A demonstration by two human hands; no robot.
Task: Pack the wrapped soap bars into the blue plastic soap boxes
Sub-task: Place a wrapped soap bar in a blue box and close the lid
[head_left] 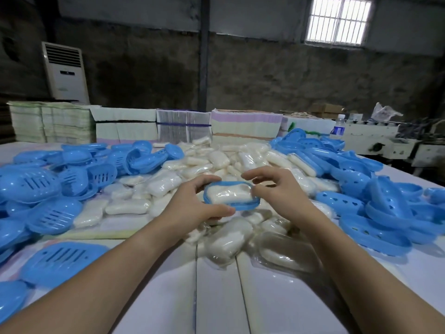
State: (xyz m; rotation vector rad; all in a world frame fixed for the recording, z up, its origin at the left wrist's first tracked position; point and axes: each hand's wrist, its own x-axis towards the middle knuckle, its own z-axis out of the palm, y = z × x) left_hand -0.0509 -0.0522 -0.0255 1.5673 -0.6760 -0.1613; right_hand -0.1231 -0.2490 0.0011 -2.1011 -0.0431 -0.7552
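White tabletop [216,297], dim concrete room, barred window [338,20] upper right. Centre frame: blue soap box [243,205] cradling a clear-wrapped white soap bar [231,194]. Left hand [192,203] curled round its near edge; right hand [279,189] pinching the far end. Loose wrapped bars [226,242] heaped mid-table, blue box halves [48,184] piled both sides.

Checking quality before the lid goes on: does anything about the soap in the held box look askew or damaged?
Nothing stands out: the wrapped soap bar lies flat inside the blue box half, wrapper apparently intact.
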